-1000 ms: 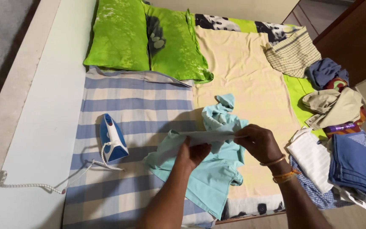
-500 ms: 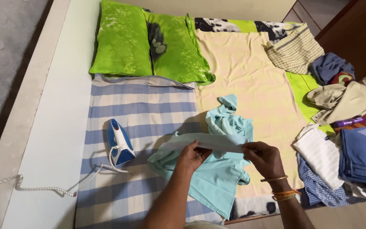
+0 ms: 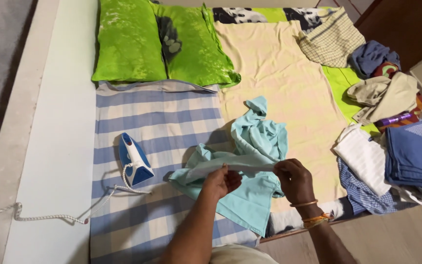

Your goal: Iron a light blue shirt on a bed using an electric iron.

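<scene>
A crumpled light blue shirt [image 3: 250, 195] lies on the bed, partly on a blue and white checked cloth [image 3: 157, 117]. My left hand [image 3: 223, 181] and my right hand [image 3: 294, 178] each pinch one end of a stretched band of the shirt, held taut just above the rest of the garment. The band runs between the two hands. Orange bangles circle my right wrist. A blue and white iron [image 3: 134, 159] stands on the checked cloth to the left of my left hand, its white cord [image 3: 50, 215] trailing off to the left.
Two green pillows [image 3: 162, 44] lie at the head of the bed. A cream sheet [image 3: 279, 78] covers the middle. Piles of clothes [image 3: 391, 146], folded and loose, sit along the right edge. The bed's front edge and floor [image 3: 396, 239] show at lower right.
Both hands came closer together and slightly lower, keeping the shirt band taut. The view shifted a little, so the bed sits higher in the frame.
</scene>
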